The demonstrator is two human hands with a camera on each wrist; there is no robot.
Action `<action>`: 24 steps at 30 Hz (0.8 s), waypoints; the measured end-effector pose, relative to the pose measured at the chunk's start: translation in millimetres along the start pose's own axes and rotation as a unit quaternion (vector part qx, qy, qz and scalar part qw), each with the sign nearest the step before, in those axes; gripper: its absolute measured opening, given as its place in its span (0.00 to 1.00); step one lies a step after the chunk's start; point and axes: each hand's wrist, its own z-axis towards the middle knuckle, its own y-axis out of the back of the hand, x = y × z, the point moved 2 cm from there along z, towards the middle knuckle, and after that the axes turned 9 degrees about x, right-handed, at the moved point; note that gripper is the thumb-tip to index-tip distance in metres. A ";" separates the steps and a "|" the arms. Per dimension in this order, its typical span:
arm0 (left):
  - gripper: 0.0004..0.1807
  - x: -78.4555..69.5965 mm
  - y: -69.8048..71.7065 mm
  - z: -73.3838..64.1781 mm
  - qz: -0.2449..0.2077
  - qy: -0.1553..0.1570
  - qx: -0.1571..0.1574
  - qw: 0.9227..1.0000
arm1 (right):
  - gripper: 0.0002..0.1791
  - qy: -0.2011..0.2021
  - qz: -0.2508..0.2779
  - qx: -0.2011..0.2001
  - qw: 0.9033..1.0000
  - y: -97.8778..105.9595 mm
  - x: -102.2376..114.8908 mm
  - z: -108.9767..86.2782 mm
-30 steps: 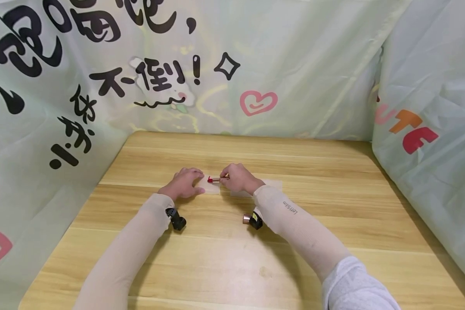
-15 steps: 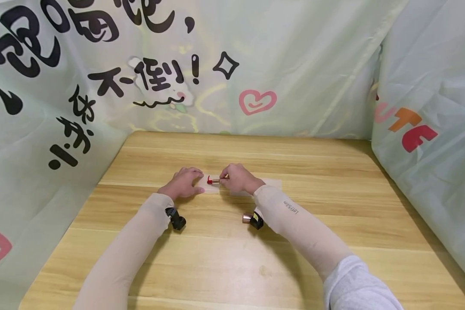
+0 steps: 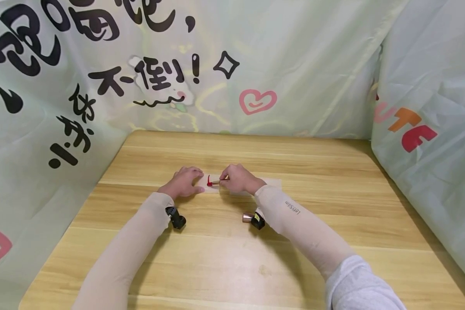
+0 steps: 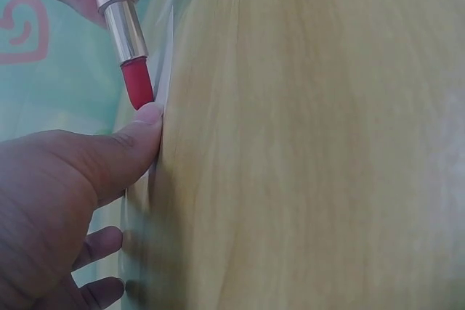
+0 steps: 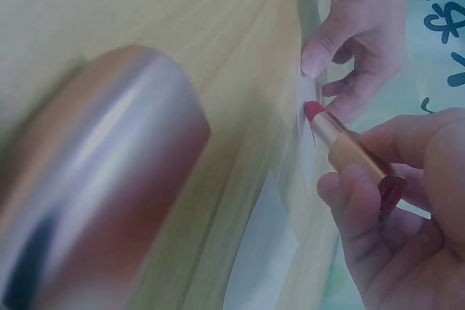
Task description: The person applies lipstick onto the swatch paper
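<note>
A red lipstick (image 5: 349, 152) in a gold tube is pinched between the thumb and fingers of my right hand (image 3: 239, 178). Its red tip touches a small white paper (image 3: 213, 187) on the table, where a short red line runs away from the tip. My left hand (image 3: 184, 182) rests on the left edge of that paper, its fingers spread and thumb pressing down, as the left wrist view (image 4: 120, 154) shows. In the right wrist view, the lipstick's dark red base shows beyond my fingers.
A second white paper (image 3: 272, 183) lies to the right, partly under my right wrist. The rose-gold lipstick cap (image 3: 248, 218) stands nearer on the wooden table (image 3: 224, 267), beside the right wrist camera (image 3: 258, 220). Printed cloth (image 3: 314, 69) hangs behind the table.
The lipstick's tip has moved slightly toward the person, and the red line on the paper has grown longer. The left hand stays in place.
</note>
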 end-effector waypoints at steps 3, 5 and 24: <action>0.32 0.2 -0.3 0.8 0.000 0.003 0.000 1.000 | 0.09 0.003 -0.001 0.002 1.000 -0.1 0.9 -0.7; 0.32 0.3 -0.2 0.9 -0.001 0.002 0.000 1.000 | 0.09 0.006 -0.001 0.003 1.000 -0.1 1.5 -1.2; 0.32 -0.1 0.0 0.8 0.001 -0.003 0.000 1.000 | 0.09 0.003 -0.001 0.013 1.000 0.4 2.5 -4.8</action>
